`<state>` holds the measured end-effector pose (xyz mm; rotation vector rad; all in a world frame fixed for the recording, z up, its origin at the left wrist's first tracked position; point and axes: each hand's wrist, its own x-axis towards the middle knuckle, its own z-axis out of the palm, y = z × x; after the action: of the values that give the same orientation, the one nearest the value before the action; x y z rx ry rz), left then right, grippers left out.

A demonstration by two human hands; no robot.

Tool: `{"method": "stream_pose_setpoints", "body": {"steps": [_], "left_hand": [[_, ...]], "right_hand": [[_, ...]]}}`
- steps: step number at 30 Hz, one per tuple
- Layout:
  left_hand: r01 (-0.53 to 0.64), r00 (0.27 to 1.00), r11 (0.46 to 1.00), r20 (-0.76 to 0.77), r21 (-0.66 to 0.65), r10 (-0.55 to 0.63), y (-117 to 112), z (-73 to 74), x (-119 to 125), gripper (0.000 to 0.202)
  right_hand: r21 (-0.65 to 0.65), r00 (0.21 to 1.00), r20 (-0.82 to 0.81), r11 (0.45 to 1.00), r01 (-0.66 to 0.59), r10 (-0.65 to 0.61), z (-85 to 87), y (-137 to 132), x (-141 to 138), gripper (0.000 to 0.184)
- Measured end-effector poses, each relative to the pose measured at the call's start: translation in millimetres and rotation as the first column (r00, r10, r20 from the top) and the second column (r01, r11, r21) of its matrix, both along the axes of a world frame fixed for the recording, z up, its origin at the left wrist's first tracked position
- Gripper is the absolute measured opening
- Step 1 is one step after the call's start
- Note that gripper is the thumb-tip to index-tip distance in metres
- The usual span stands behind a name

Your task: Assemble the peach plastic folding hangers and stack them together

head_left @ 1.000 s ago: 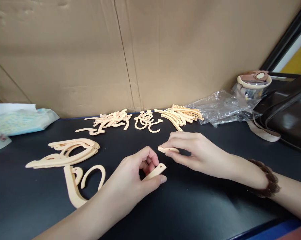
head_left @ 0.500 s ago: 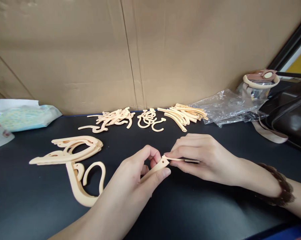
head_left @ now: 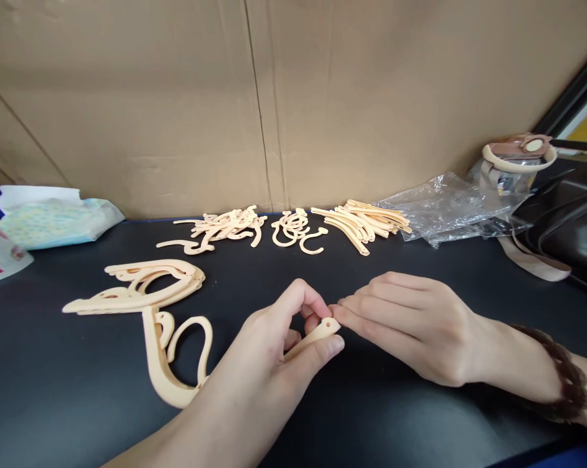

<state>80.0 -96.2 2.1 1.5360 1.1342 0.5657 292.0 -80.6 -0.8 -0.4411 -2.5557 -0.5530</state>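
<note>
Pinched in my left hand (head_left: 293,344) is a cream plastic hanger arm (head_left: 315,337), its end with a small round hole pointing up and to the right. My right hand (head_left: 415,322) is closed, back of the hand toward me, its fingertips touching that end. The thin hanger piece it grips is hidden behind its fingers. Left of my hands, a folded hanger (head_left: 159,364) with its curved hook (head_left: 208,344) lies partly behind my left forearm. More folded hangers (head_left: 127,300) are stacked just beyond it.
Along the cardboard wall (head_left: 176,117) lie piles of short hanger parts (head_left: 225,226), hooks (head_left: 293,226) and long arms (head_left: 366,224). Clear plastic bags (head_left: 439,208), a lidded bottle (head_left: 512,162) and a dark bag (head_left: 571,221) stand right. A tissue pack (head_left: 59,221) is at left.
My right hand has turned over so its back faces me, covering the thin piece that showed between its fingers. My left hand keeps hold of the hanger arm; the view has shifted slightly.
</note>
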Motion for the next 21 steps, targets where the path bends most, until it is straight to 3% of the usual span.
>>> {"method": "stream_pose_setpoints", "body": {"steps": [5, 8, 11, 15, 21], "left_hand": [[-0.054, 0.989, 0.994, 0.129, -0.097, 0.066, 2, -1.3, 1, 0.024], [-0.051, 0.992, 0.981, 0.1, -0.188, 0.071, 3, 0.2, 0, 0.026], [0.012, 0.996, 0.959, 0.09, -0.282, 0.014, 7, 2.4, -1, 0.022], [0.141, 0.968, 0.916, 0.245, -0.375, -0.049, 11, 7.2, -3, 0.023], [0.206, 0.949, 0.874, 0.307, -0.441, -0.069, 11, 14.1, -6, 0.023]], "right_hand": [[0.157, 0.998, -0.03, 0.986, -0.052, 0.057, -4.1, -2, 2, 0.036], [0.202, 0.999, -0.008, 0.978, -0.051, 0.054, -2.0, -4, 2, 0.04], [0.251, 0.998, 0.047, 0.967, -0.04, 0.029, 2.9, -4, 2, 0.039], [0.272, 0.999, 0.001, 0.962, -0.037, 0.038, 2.7, -5, 2, 0.035], [0.374, 0.998, -0.031, 0.927, -0.032, 0.047, -2.3, -3, 5, 0.031]]}}
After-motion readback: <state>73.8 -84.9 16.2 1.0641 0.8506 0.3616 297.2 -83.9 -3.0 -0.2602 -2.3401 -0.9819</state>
